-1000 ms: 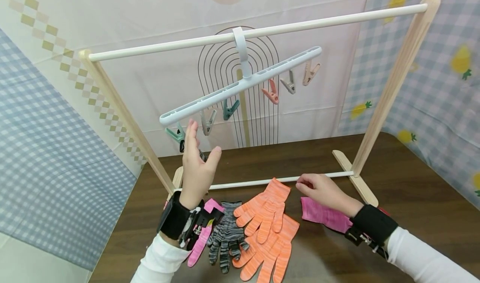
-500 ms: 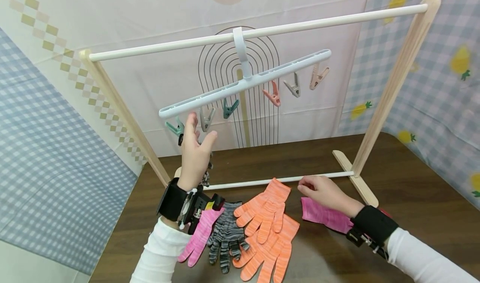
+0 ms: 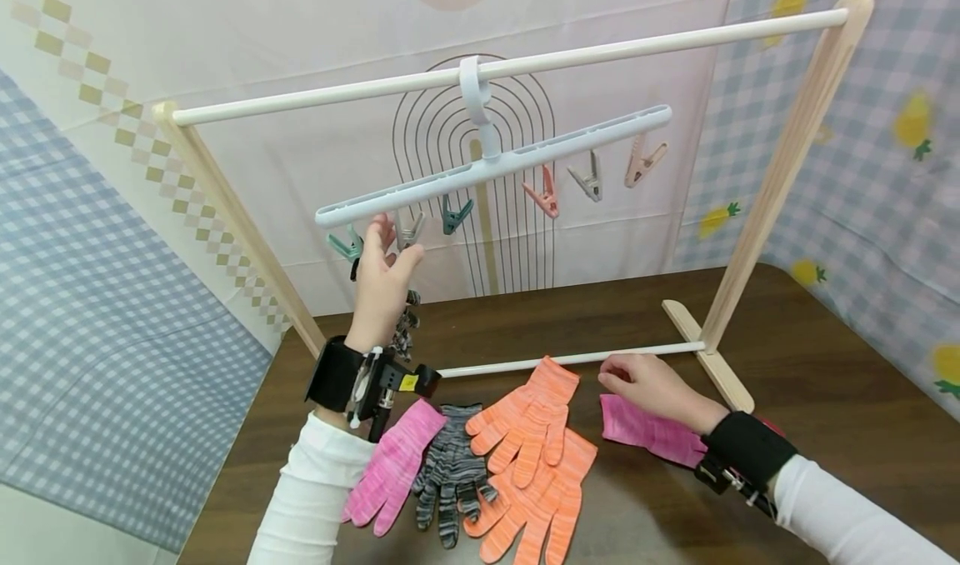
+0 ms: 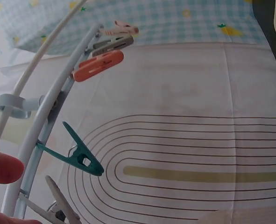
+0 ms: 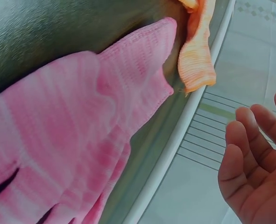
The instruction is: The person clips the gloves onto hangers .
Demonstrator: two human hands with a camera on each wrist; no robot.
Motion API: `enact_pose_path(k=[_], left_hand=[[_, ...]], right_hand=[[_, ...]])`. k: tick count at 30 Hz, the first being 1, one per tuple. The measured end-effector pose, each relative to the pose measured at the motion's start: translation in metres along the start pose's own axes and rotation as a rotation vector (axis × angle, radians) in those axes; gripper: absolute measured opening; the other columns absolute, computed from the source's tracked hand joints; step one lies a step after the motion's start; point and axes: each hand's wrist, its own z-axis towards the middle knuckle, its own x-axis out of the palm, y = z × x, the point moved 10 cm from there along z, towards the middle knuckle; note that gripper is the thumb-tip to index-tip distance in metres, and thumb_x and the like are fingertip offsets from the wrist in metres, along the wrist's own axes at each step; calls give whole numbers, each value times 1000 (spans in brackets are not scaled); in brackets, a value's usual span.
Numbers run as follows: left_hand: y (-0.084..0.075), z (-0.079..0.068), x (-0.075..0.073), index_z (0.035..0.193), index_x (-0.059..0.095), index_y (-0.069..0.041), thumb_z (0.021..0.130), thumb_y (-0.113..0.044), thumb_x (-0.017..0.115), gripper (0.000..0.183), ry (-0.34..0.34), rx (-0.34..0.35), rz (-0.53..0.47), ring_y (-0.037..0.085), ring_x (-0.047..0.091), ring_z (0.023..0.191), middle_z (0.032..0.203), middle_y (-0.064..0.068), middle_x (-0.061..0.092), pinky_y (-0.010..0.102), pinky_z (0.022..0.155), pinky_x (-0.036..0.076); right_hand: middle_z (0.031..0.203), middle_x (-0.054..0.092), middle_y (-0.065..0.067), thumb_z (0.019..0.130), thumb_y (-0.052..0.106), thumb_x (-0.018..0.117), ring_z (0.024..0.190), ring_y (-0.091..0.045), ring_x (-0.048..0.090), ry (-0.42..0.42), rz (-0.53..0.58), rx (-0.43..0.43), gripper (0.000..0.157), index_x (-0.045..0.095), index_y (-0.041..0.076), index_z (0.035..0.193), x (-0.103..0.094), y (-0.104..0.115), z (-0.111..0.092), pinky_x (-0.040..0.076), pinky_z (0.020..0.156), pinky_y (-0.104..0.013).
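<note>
Found clothespin hanger (image 3: 491, 165) hooked over top rail (image 3: 637, 49), apparently to suspend clothespins (image 3: 454, 217) above counter (image 3: 802, 365). Noted left hand (image 3: 381, 286), fingers and thumb apart, beside grey clothespin (image 4: 60, 201); right hand (image 3: 652, 386), loosely curled, empty, near pink glove (image 5: 81, 112).

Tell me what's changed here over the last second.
In the head view, the left hand has moved up and slightly left. The hanger has turned: its right end sits lower and further right, its left end slightly higher. Nothing is visibly taken hold of or let go. The right hand and orange gloves stayed put.
</note>
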Motion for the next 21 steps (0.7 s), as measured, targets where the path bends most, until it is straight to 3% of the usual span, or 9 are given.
enact_pose_path(k=[8,17,21], left_hand=[[4,8,-1,141,10,-7,89,-14,46,64,10,-19,6,17,21,133,147,10,15,33,107,22],[-14,7,4,140,12,-3,90,-9,44,60,36,-22,-14,23,27,130,144,16,22,35,105,26],[-13,10,3,140,16,-4,90,-10,45,58,32,-5,-3,24,30,128,143,14,27,36,104,28]], right_hand=[[67,54,7,85,16,56,60,-4,44,6,-16,14,9,62,10,82,-2,-4,0,38,55,-21],[71,57,4,81,14,60,65,-8,47,40,-79,25,4,61,11,79,7,-15,3,40,59,-25],[78,60,-1,80,15,62,69,-10,50,49,-111,31,8,61,8,83,10,-18,3,42,61,-28]])
